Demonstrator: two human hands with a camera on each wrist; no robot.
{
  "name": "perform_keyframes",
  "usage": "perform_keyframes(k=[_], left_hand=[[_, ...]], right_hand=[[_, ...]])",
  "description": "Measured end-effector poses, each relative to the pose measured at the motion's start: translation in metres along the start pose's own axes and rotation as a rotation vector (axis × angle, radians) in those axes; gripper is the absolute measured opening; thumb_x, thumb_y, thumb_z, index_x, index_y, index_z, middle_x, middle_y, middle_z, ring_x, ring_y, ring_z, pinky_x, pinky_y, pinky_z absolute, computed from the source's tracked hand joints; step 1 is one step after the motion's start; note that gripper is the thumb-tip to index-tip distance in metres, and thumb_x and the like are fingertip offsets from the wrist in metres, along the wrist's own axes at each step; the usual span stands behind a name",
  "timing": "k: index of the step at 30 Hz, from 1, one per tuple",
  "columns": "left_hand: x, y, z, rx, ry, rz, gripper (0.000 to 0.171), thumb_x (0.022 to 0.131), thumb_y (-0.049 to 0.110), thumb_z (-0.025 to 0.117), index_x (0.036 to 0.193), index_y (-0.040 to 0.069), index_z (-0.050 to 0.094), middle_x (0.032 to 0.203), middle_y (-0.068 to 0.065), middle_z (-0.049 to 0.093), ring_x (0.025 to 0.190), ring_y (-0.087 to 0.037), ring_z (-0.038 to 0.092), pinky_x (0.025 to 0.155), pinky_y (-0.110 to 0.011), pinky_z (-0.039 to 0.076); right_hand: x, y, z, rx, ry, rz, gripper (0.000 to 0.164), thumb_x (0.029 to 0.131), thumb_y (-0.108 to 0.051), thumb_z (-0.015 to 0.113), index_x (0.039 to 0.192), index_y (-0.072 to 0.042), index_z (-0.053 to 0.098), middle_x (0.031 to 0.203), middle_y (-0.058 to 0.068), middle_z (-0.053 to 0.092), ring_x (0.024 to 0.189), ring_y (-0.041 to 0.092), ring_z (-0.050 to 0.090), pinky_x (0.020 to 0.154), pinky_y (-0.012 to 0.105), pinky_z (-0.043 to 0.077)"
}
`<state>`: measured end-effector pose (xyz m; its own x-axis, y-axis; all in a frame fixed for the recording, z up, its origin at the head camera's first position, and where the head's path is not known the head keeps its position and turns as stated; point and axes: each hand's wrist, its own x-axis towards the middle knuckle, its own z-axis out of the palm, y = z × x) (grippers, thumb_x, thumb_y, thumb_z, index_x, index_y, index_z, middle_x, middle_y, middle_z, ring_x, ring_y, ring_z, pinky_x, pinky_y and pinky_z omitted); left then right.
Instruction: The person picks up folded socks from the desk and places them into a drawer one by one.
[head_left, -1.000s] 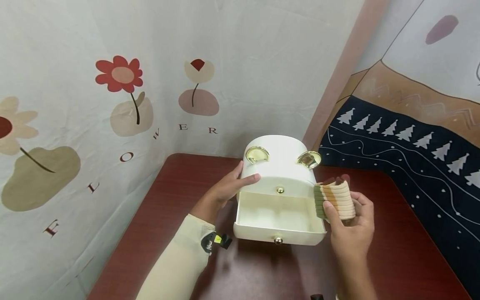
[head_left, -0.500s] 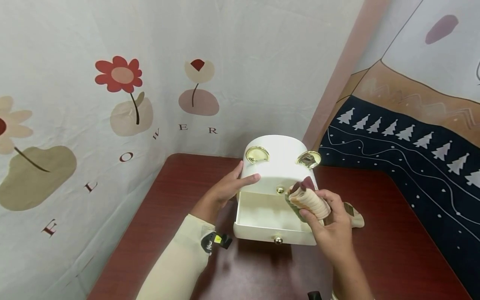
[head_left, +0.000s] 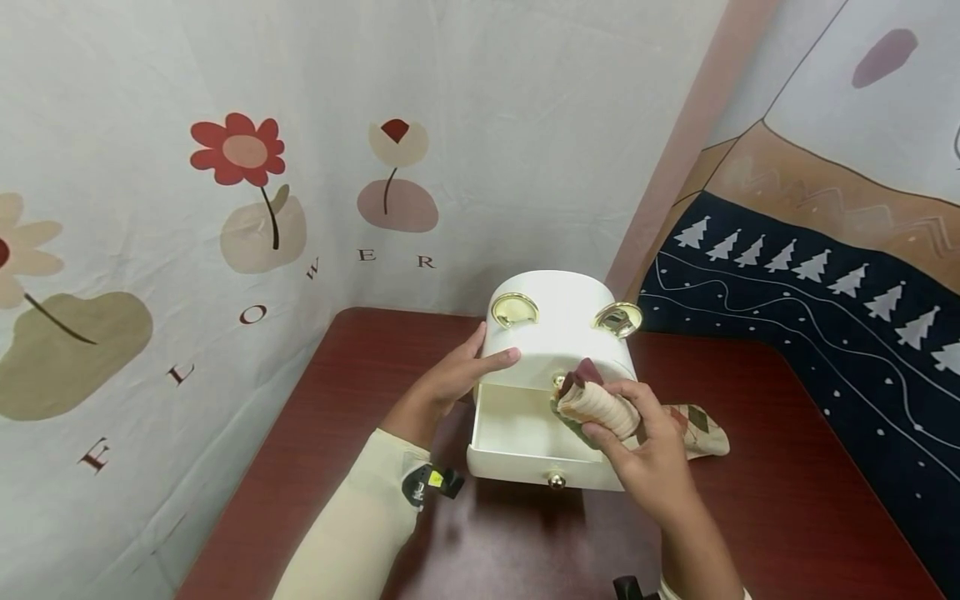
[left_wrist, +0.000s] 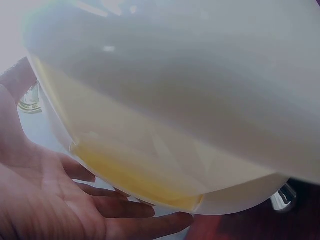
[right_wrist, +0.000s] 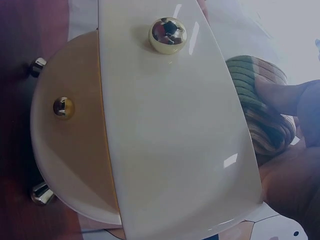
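A glossy white box (head_left: 555, 292) with gold ring ears stands on the table, a drawer (head_left: 517, 468) pulled out at its front. My left hand (head_left: 461, 367) rests against the box's left side, thumb on the front; in the left wrist view its fingers (left_wrist: 130, 206) lie extended along the side. My right hand (head_left: 652, 454) grips a folded ribbed sock (head_left: 600, 410), cream, orange and green with a maroon end, over the right part of the drawer. Green ribbing shows past the drawer front in the right wrist view. The hand covers part of the sock.
A patterned sock-like cloth (head_left: 705, 429) lies on the dark red table (head_left: 795, 500) right of the box. Gold knobs (right_wrist: 63, 107) and metal feet (right_wrist: 42, 193) show on the box. Printed hangings (head_left: 525, 125) stand close behind and at both sides.
My right hand has carried the folded sock leftward from beside the box to above the drawer, tilting it. The patterned cloth has come into sight. My left hand stays put.
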<state>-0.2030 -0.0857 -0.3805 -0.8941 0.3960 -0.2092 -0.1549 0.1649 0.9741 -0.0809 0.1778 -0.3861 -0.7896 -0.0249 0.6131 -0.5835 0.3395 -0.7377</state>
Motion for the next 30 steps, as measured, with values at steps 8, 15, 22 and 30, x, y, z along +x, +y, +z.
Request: perform_keyframes(k=[8, 15, 22, 30], left_hand=[[0.0, 0.0, 0.0, 0.004, 0.003, 0.002, 0.108, 0.104, 0.043, 0.071, 0.177, 0.02, -0.005, 0.185, -0.013, 0.009, 0.145, -0.035, 0.052, 0.118, -0.053, 0.05], [0.002, -0.002, -0.001, 0.004, -0.014, 0.024, 0.109, 0.103, 0.043, 0.072, 0.177, 0.023, -0.005, 0.18, -0.014, 0.026, 0.13, -0.028, 0.062, 0.108, -0.046, 0.054], [0.003, -0.002, -0.001, 0.01, -0.017, 0.028, 0.108, 0.103, 0.044, 0.072, 0.177, 0.024, -0.005, 0.179, -0.014, 0.028, 0.129, -0.029, 0.064, 0.104, -0.045, 0.056], [0.003, -0.002, -0.001, 0.002, -0.022, 0.034, 0.107, 0.102, 0.044, 0.072, 0.178, 0.026, -0.002, 0.172, -0.016, 0.038, 0.124, -0.029, 0.066, 0.101, -0.047, 0.059]], right_hand=[[0.002, 0.001, -0.003, -0.193, -0.136, 0.037, 0.054, 0.077, 0.009, 0.093, 0.123, -0.008, 0.068, 0.107, 0.01, 0.077, 0.089, 0.004, 0.064, 0.076, 0.019, 0.054], [0.006, 0.0, -0.005, -0.336, -0.291, 0.051, 0.053, 0.083, 0.001, 0.092, 0.125, -0.018, 0.067, 0.107, -0.001, 0.075, 0.095, 0.011, 0.063, 0.083, 0.031, 0.053], [0.01, 0.002, -0.006, -0.296, -0.401, -0.005, 0.049, 0.089, 0.001, 0.085, 0.132, -0.012, 0.065, 0.118, 0.001, 0.074, 0.104, 0.009, 0.063, 0.089, 0.032, 0.055], [0.016, 0.003, -0.008, -0.274, -0.535, 0.032, 0.034, 0.099, -0.005, 0.078, 0.129, -0.014, 0.067, 0.126, 0.0, 0.071, 0.115, 0.015, 0.063, 0.098, 0.036, 0.055]])
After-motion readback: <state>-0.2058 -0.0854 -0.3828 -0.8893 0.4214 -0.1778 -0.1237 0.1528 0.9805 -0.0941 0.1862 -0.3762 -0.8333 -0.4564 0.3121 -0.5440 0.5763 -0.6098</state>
